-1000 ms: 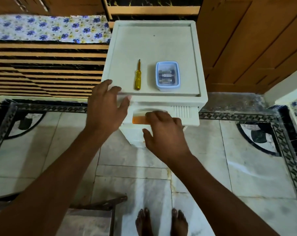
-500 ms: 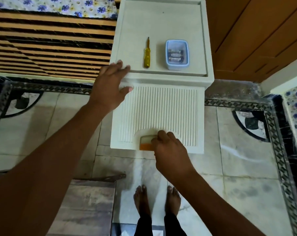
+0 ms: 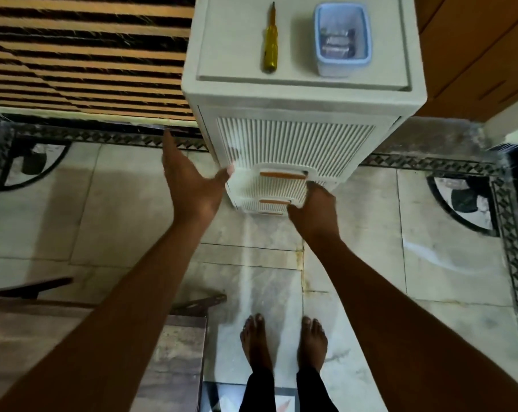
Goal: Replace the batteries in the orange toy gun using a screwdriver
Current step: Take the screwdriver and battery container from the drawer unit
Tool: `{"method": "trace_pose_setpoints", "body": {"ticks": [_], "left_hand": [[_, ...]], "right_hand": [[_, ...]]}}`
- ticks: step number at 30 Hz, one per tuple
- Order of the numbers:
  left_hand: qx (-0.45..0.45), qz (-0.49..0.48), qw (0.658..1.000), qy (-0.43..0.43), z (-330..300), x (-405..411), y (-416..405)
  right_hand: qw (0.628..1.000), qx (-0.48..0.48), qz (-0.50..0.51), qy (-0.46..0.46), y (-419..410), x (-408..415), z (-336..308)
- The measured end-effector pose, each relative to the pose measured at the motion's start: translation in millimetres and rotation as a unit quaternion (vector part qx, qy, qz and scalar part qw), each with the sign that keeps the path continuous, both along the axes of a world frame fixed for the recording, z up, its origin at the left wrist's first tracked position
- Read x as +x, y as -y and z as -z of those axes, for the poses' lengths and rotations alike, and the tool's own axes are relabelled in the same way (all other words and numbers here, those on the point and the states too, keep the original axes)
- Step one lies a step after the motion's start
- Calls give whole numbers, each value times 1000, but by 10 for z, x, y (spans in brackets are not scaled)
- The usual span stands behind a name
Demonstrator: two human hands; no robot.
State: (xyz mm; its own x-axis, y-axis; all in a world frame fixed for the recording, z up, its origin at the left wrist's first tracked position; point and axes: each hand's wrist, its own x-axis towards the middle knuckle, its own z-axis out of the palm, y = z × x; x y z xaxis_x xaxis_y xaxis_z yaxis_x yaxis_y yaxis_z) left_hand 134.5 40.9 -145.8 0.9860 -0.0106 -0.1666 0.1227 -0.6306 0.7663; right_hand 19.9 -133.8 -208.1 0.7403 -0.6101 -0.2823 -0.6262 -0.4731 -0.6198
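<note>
**Yellow screwdriver and boxed batteries wait on a ribbed white cabinet**

Yellow, translucent and slim, the screwdriver (image 3: 270,47) lies flat on the recessed top of the white plastic drawer cabinet (image 3: 296,93), its thin metal shaft pointing away from the person and its rounded butt toward the front edge; just to its right, apart from it, stands a small pale-blue plastic box (image 3: 342,40), rectangular with rounded corners and open on top, with cylindrical batteries (image 3: 338,44) lying inside – blurred, so their number is unclear; no orange toy gun can be made out anywhere.

Matte plastic forms the cabinet's smooth raised rim; the drawer fronts (image 3: 293,144) below are moulded in fine vertical ribs, each with a scooped recess holding an orange bar handle (image 3: 283,175); lower drawers shrink steeply in this top-down view.

At the lower drawers, the left hand (image 3: 192,185) is spread wide, palm turned inward and fingers straight, its thumb tip touching the left edge of a drawer front; the right hand (image 3: 314,209) has its fingers curled against the right side of the lower drawers – whether it grips anything there cannot be told.

Polished marble tiles (image 3: 356,263) with a black-and-white geometric border cover the floor; bare feet (image 3: 284,343) stand on it; striped brown-and-black slats (image 3: 82,55) lie at upper left.
</note>
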Motion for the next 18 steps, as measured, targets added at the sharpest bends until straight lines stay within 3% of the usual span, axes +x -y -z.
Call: {"method": "trace_pose_setpoints", "body": {"ticks": [2,4,6,9,14,18], "left_hand": [[-54,-45,980,-187,219,-47,50],[-149,-63,937,-310,393,-47,118],[-207,-40,926,-314,490,1,209],[-256,-9,921,-293,640,120,387],[-315,-74,901,-289,539,181,666],[-325,-120,895,-280,565,145,645]], "right_hand": [[978,78,192,21,91,-16,-33],[935,166,314,9,250,-7,16],[910,226,349,16,378,53,96],[902,258,343,40,481,214,165],[883,266,380,77,502,360,124],[909,247,323,90,461,346,251]]}}
